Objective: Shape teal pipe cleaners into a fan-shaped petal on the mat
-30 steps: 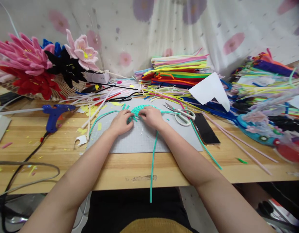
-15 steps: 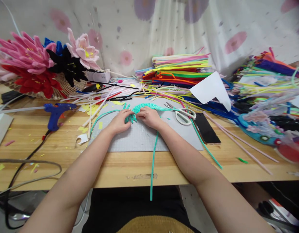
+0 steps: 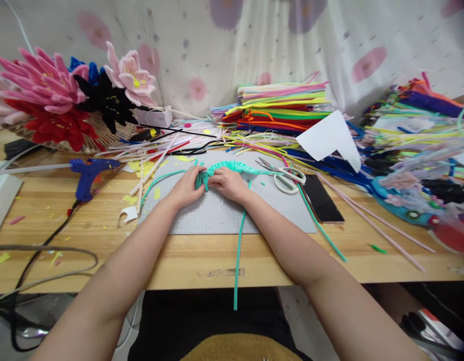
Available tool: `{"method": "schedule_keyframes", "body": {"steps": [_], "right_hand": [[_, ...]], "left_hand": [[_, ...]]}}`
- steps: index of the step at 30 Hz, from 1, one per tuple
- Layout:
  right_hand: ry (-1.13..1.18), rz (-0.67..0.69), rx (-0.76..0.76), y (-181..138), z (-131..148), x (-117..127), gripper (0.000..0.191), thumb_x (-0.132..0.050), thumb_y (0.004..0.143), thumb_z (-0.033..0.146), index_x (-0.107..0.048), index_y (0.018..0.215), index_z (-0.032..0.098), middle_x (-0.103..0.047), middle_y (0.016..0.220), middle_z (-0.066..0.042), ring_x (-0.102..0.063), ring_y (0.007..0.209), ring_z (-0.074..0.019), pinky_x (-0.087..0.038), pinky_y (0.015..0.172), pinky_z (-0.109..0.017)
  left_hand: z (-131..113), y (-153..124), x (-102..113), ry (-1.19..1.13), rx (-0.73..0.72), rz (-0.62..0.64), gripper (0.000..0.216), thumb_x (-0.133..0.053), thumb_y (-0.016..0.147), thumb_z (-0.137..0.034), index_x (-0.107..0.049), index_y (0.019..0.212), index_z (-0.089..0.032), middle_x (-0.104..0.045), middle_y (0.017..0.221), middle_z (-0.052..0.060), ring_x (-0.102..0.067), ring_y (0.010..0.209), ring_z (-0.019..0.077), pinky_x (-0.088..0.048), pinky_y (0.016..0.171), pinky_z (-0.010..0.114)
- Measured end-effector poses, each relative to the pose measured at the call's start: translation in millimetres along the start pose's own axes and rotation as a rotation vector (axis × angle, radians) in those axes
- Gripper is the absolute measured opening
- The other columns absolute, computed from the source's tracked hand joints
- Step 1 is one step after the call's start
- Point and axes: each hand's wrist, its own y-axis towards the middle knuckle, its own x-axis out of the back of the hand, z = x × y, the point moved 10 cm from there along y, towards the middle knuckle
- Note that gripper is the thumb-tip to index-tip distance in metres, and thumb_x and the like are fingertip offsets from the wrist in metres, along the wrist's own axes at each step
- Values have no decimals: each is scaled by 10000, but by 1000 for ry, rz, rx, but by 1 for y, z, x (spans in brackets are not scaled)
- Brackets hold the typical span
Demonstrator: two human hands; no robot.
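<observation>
Both hands work over a grey cutting mat [image 3: 216,215] on a wooden table. My left hand [image 3: 187,186] is closed on a bundle of short teal pipe-cleaner pieces [image 3: 202,179], pinching them together. My right hand [image 3: 228,183] is closed on the same bundle from the right, where a fan of folded teal pieces [image 3: 234,166] curves away. A long teal pipe cleaner [image 3: 237,250] runs from under my right hand down over the table's front edge.
White-handled scissors [image 3: 286,176] and a black phone [image 3: 321,198] lie right of the mat. A blue glue gun [image 3: 87,173] with its cord sits to the left. Piles of coloured pipe cleaners [image 3: 280,108] and finished flowers [image 3: 54,100] line the back.
The hands have drawn closer together, gathering the spread teal pieces into a tighter bundle between them. The camera view shifted slightly.
</observation>
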Motion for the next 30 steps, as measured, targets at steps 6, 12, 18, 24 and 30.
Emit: {"method": "schedule_keyframes", "body": {"steps": [6, 12, 18, 24, 30], "right_hand": [[280, -65, -93, -1, -14, -3, 138, -557, 824, 241, -682, 814, 182, -592, 784, -21, -518, 805, -128, -356, 734, -234], [468, -78, -198, -3, -25, -3, 122, -563, 808, 208, -675, 816, 160, -617, 821, -27, -551, 807, -122, -381, 766, -242], [359, -62, -198, -5, -21, 0, 128, -559, 816, 227, -674, 821, 169, -621, 834, -30, -540, 827, -128, -369, 770, -249], [258, -40, -152, -6, -16, -1, 143, -544, 831, 237, -674, 844, 178, -626, 854, -31, -535, 851, -133, -366, 769, -246], [150, -26, -92, -7, -11, -3, 159, -535, 840, 256, -675, 856, 182, -625, 855, -37, -526, 877, -147, -356, 758, -246]], "left_hand": [[1, -3, 13, 3, 18, -81, 299, -571, 705, -207, -446, 976, -194, -514, 1040, 67, -485, 1045, 202, -411, 926, 370], [0, -6, 5, -63, 48, 125, 392, -611, 693, -361, -460, 1021, -207, -506, 1135, 75, -471, 1110, 217, -383, 971, 381], [9, -10, 3, -85, 113, 179, 456, -585, 694, -311, -446, 1114, -204, -527, 1174, 67, -505, 1100, 218, -401, 954, 376], [13, -12, 3, -133, 112, 157, 356, -565, 684, -261, -411, 1001, -205, -519, 1218, 71, -505, 1107, 199, -413, 933, 364], [4, -10, 4, -70, 57, 166, 230, -569, 693, -268, -416, 856, -212, -520, 1210, 97, -492, 1134, 207, -387, 972, 393]]}}
